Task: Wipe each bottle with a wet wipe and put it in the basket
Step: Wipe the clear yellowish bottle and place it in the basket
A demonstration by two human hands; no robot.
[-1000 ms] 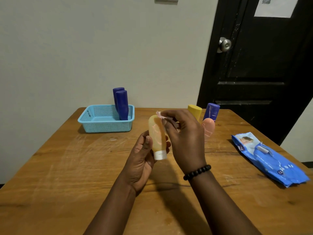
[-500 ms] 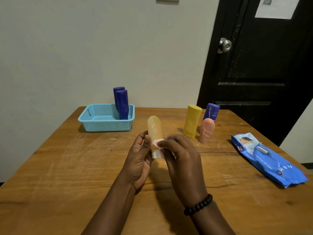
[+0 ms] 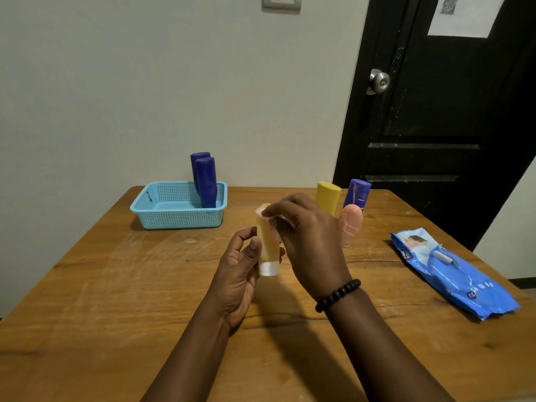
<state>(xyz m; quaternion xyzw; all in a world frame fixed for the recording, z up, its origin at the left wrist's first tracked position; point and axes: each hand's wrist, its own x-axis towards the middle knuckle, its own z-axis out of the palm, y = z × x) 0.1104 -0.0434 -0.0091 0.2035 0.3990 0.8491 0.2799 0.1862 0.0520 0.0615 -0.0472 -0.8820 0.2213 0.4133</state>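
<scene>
Mid-wipe on the orange bottle right now: my left hand is wrapped around its lower half, white cap pointing down, above the wooden table, and my right hand is pinching the wet wipe against the top end. Two dark blue bottles are already standing in the light blue basket at the far left. Next I reckon it's a reach over there to drop this one in, then the yellow bottle, purple bottle and pink bottle.
</scene>
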